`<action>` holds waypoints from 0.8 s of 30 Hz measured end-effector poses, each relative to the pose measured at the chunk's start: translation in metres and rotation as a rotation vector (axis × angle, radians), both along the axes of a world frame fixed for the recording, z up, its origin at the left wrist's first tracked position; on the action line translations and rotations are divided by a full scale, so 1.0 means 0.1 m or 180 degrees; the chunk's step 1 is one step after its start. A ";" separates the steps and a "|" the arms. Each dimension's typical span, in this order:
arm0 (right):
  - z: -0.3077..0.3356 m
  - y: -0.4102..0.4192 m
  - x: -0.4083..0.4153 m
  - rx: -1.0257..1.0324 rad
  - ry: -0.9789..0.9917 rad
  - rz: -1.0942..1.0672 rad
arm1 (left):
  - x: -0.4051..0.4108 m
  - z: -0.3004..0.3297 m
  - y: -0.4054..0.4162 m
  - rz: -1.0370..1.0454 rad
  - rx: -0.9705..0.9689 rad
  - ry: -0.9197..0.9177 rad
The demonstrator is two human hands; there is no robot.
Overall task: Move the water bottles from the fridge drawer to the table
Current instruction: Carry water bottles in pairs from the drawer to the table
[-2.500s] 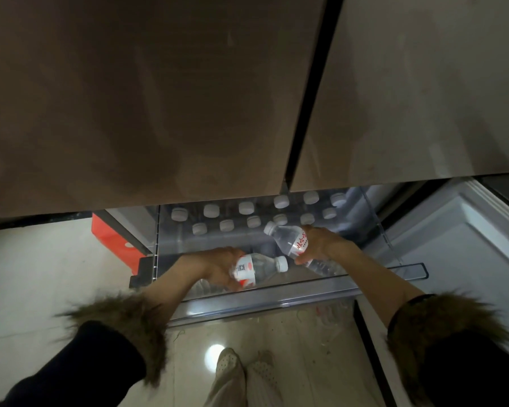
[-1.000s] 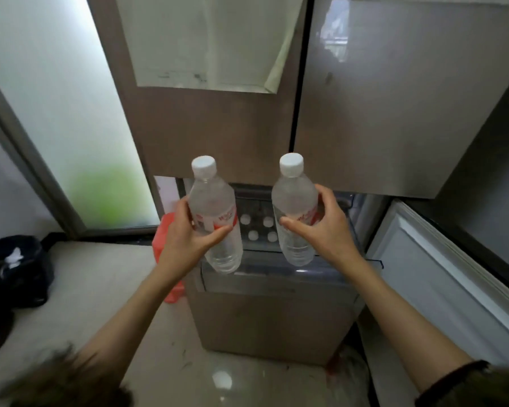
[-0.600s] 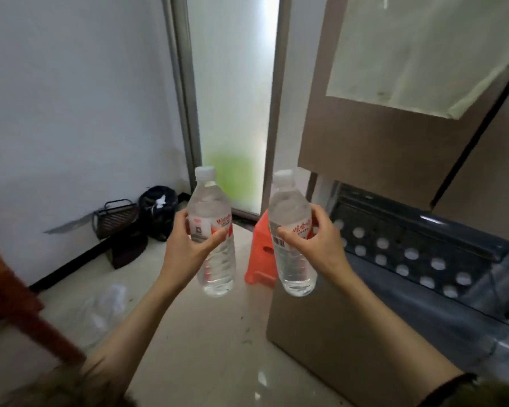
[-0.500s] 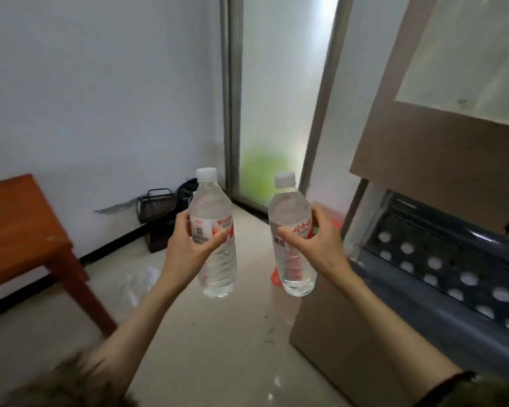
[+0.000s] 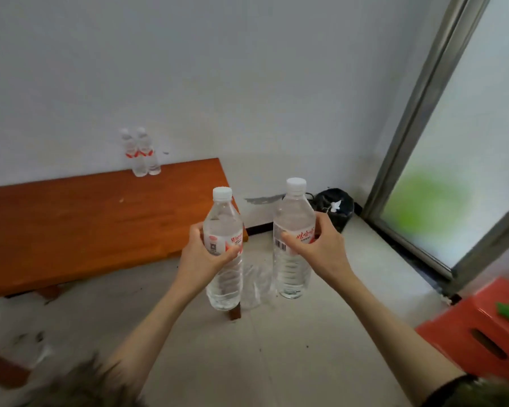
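Observation:
My left hand (image 5: 202, 254) grips a clear water bottle (image 5: 223, 277) with a white cap and red label, held upright in mid-air. My right hand (image 5: 321, 248) grips a second, matching bottle (image 5: 293, 268), also upright, a little higher and to the right. Both hang over the floor just off the right end of the brown wooden table (image 5: 80, 218). Two more bottles (image 5: 141, 152) stand close together at the table's far edge, against the white wall. The fridge drawer is out of view.
A red plastic stool (image 5: 479, 330) stands at the lower right. A black bag (image 5: 334, 205) lies in the corner beside a frosted glass door (image 5: 459, 160). A crumpled clear plastic wrap (image 5: 257, 284) lies on the pale floor between the held bottles.
The view has swung left from the fridge to the table. Both hands lifted a bottle each out of the drawer and carry them upright toward the table, now much nearer.

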State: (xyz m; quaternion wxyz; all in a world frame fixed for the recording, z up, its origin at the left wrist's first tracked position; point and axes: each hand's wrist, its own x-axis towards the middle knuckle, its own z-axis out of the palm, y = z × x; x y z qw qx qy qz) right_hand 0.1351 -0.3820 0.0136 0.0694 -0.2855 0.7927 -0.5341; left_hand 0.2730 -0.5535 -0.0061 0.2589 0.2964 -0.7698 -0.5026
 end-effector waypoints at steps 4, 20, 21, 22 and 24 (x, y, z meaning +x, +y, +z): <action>-0.08 -0.82 -0.18 0.0302 -0.0031 0.0223 | -0.01 -0.17 -0.70 0.0226 -0.0004 -0.0272; -0.54 -3.67 -1.73 0.1054 0.0078 0.0952 | -1.21 -0.48 -3.09 0.0851 0.0072 -0.0845; -0.55 -3.84 -1.82 0.1115 0.0100 0.0954 | -1.29 -0.49 -3.22 0.0898 0.0094 -0.0891; -0.58 -3.97 -1.89 0.1177 0.0121 0.0949 | -1.35 -0.50 -3.31 0.0956 0.0128 -0.0935; -0.63 -4.28 -2.06 0.1293 0.0126 0.0940 | -1.51 -0.54 -3.56 0.1040 0.0151 -0.0997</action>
